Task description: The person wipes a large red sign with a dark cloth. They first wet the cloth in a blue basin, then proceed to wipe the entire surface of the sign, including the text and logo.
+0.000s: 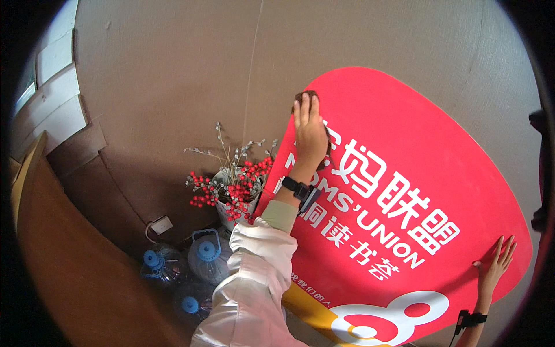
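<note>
A large red sign board (393, 133) with white lettering and a white-and-yellow figure at its lower end leans against the wall. My left hand (310, 137) is at its upper left edge, pressing a dark brown cloth (303, 95) against it. The fingers lie over the cloth, and part of it hangs out beside the palm. Low on the board's right side, my right hand (494, 269) rests with fingers stretched and apart, nothing held in it. Each wrist wears a black band.
Left of the board stands a white pot (228, 215) with red berry stems (240, 188). Below are several big clear water bottles (206, 260) with blue caps. A white socket box (160, 224) sits on the brown wall. A curved wooden furniture panel (75, 248) borders the left.
</note>
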A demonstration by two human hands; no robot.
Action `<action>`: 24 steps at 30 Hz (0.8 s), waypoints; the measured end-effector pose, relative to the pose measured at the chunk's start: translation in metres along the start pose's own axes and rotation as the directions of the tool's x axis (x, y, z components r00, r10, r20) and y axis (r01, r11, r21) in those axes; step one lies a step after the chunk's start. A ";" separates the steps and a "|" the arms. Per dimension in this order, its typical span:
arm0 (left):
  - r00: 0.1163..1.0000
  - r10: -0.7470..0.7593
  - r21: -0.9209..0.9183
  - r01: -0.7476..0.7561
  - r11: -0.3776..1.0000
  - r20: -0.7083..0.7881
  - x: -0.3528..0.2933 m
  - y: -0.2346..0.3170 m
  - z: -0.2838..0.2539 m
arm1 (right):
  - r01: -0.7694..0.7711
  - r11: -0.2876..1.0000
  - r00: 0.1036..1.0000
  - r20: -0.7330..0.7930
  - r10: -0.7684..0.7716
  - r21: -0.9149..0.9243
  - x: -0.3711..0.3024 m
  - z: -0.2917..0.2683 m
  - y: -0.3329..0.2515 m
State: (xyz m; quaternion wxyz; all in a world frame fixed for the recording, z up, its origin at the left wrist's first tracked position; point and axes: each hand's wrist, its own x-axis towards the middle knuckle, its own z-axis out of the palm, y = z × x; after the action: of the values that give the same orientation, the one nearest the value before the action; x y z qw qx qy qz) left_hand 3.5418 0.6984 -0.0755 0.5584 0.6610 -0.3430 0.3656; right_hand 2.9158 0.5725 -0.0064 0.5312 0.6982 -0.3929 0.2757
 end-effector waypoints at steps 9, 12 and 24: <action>0.987 -0.098 -0.021 0.102 0.995 0.126 -0.058 -0.052 -0.014 | 0.033 0.999 0.999 -0.015 -0.033 0.030 0.000 0.001 0.004; 0.984 -0.127 -0.035 0.132 0.991 0.123 -0.078 -0.056 -0.015 | 0.045 0.999 0.999 -0.023 -0.044 0.019 0.002 -0.001 0.003; 0.956 -0.293 0.002 0.293 0.956 0.032 -0.119 -0.047 -0.005 | 0.044 0.999 0.998 -0.048 -0.044 0.004 0.001 0.001 0.002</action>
State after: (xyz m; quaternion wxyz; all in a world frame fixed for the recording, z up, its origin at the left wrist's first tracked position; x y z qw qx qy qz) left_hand 3.5225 0.7151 -0.2010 0.6019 0.7093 -0.2508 0.2677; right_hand 2.9144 0.5708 -0.0047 0.5447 0.7013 -0.3638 0.2815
